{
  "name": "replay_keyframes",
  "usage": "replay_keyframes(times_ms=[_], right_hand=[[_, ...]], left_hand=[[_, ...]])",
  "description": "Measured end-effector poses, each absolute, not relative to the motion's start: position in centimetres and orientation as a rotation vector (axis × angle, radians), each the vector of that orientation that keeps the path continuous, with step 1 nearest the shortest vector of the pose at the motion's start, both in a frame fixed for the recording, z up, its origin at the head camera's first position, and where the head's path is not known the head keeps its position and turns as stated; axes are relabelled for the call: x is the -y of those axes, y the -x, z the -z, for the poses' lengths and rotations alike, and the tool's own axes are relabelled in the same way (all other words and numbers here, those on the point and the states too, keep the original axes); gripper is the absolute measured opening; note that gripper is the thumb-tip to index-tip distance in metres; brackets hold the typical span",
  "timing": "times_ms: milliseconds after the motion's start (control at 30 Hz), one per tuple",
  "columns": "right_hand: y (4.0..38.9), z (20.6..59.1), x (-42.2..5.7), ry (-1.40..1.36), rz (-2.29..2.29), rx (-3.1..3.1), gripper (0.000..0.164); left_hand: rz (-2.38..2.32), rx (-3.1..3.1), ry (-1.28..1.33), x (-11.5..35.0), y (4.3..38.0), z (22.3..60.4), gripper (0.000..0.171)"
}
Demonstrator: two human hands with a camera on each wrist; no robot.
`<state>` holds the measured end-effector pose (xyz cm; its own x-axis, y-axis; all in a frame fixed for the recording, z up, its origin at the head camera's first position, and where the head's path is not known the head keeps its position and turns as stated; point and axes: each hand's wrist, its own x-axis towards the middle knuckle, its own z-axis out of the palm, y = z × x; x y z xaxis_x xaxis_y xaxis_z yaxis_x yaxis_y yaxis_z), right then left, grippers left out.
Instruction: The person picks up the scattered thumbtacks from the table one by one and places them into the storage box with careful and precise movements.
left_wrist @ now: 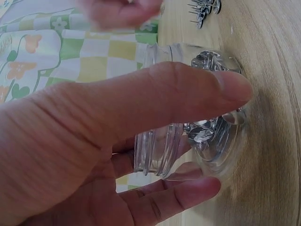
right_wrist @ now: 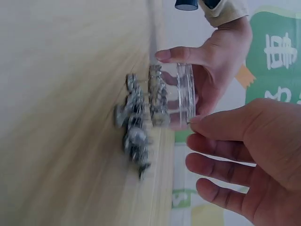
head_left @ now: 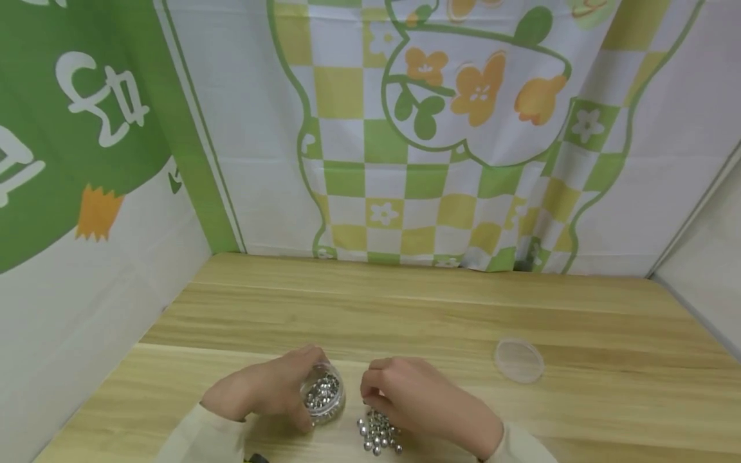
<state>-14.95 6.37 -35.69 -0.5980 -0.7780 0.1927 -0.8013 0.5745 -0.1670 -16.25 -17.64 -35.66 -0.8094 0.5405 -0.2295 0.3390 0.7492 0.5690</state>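
A small clear jar (head_left: 340, 400) holding silver thumbtacks (head_left: 322, 391) stands upright on the table. My left hand (head_left: 278, 388) grips it from the left, the thumb (left_wrist: 188, 92) across one side and fingers around the other. Right of the jar lies a loose pile of thumbtacks (head_left: 377, 440), points up in the left wrist view. Above the pile is my right hand (head_left: 408, 392). In the right wrist view its thumb and forefinger pinch together close to the jar's rim (right_wrist: 192, 94), a thin pin tip showing at them; the rest of that thumbtack is hidden.
A clear round lid (head_left: 519, 360) lies flat on the wooden table (head_left: 405, 308), to the right of my right hand. Patterned cloth (head_left: 382, 173) hangs along the table's back edge, and more cloth (head_left: 116, 283) hangs on the left.
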Motion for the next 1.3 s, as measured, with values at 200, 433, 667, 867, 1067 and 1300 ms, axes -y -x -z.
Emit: replay_keyframes(times_ms=[200,433,667,867,1067,1300], right_hand=[[16.1,35.5,-3.0,-1.394,-0.351,2.615,0.008],[16.6,35.7,-1.7,-1.391,-0.332,2.596,0.010],[16.7,35.6,-2.1,-1.372,-0.393,2.621,0.007],[17.0,34.6,-4.0,-1.314,-0.501,2.655,0.005],[16.7,34.5,-7.2,-1.266,-0.544,2.611,0.006],[15.7,35.5,-9.7,-1.224,-0.523,2.661,0.005]], left_hand=[[-0.734,-2.565,-0.742,17.7,16.5,36.1,0.069],[-0.695,-2.573,-0.806,17.6,16.6,36.2,0.063],[-0.720,-2.566,-0.804,17.5,16.6,36.2,0.063],[-0.703,-2.566,-0.733,17.4,16.6,36.1,0.070],[-0.705,-2.573,-0.709,17.4,16.5,36.0,0.070],[-0.712,-2.582,-0.696,17.7,16.5,36.0,0.070]])
